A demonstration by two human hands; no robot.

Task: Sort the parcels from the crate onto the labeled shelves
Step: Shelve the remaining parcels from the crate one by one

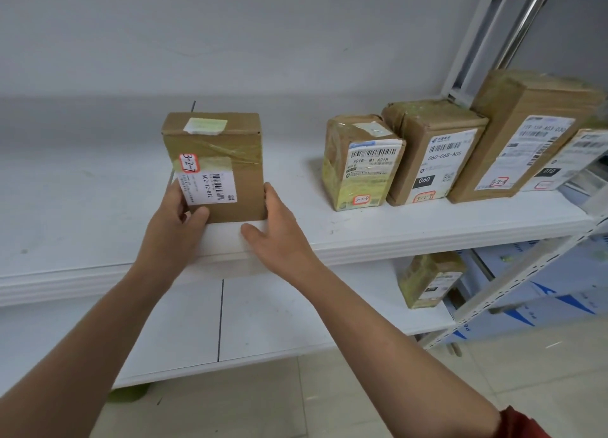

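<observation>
A brown cardboard parcel stands upright on the white upper shelf, with a white shipping label and a red-edged tag reading 3-2-7 on its front. My left hand grips its lower left corner, thumb across the front. My right hand lies against its lower right edge with fingers fairly straight and the thumb on the shelf.
A row of several taped parcels stands to the right on the same shelf, up to a metal upright. One small parcel sits on the lower shelf. Blue and white cartons lie far right. Tiled floor lies below.
</observation>
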